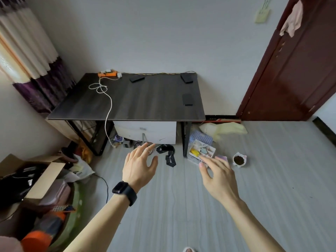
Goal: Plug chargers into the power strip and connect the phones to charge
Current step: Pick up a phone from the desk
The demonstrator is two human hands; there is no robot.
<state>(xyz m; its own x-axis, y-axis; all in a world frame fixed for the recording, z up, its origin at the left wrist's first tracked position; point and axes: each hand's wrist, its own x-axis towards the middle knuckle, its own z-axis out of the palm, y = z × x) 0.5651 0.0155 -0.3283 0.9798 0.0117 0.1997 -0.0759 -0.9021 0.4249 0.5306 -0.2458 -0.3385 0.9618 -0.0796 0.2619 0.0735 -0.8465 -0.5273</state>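
An orange power strip (107, 73) lies at the back left corner of the dark desk (127, 106), with a white plug on it and a small white charger (119, 75) beside it. A white cable (107, 95) coils on the desk and hangs over the front edge to the floor. Three dark phones lie on the desk: one at the back middle (137, 78), one at the back right (187, 78), one at the right (188, 99). My left hand (140, 165) and my right hand (217, 173) hover open in front of the desk, above the floor, holding nothing.
A white drawer unit (145, 131) sits under the desk. Clutter lies on the floor: an open cardboard box (41, 180) at the left, a compartment tray (201, 151), a small cup (239, 160), a dotted dark strap (169, 155). A dark red door (291, 70) stands at the right.
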